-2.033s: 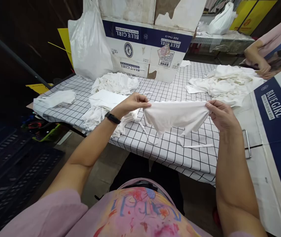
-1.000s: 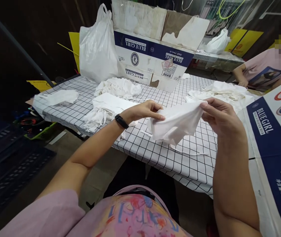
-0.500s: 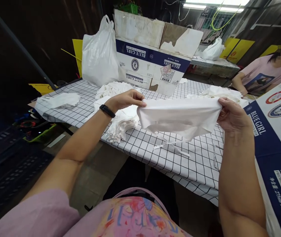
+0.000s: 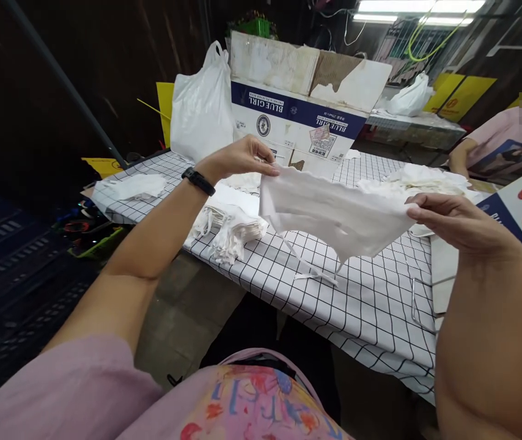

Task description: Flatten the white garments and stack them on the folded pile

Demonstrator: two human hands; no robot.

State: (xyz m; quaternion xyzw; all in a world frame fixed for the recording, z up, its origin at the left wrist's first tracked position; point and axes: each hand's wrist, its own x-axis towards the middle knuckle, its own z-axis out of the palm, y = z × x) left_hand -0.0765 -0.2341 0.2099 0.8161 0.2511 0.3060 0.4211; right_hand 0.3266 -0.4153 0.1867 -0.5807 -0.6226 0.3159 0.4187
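Note:
A thin white cloth piece [image 4: 329, 201] with narrow dangling ties is stretched between my two hands above the table. My left hand [image 4: 249, 157] pinches its upper left corner between thumb and fingers. The upper right corner is pinched in my right hand [image 4: 453, 220]. The cloth's upper edge looks slightly wavy, and its lower edge is cut in a curve. Below, the ties [image 4: 318, 276] hang close to the checked tablecloth; whether they touch it I cannot tell. Left of the held cloth lies a stack of folded white cloth pieces [image 4: 238, 235].
A large printed cardboard box [image 4: 265, 104] and a full white plastic bag [image 4: 201, 116] stand at the back of the checked table [image 4: 366, 311]. More white cloth [image 4: 421, 177] is piled at right, near a seated person [image 4: 503, 140]. A bent metal wire [image 4: 414, 302] lies at the right.
My right hand has moved right and slightly down, so the cloth now slants down toward the right. My left hand has risen a little. The whole view has shifted slightly.

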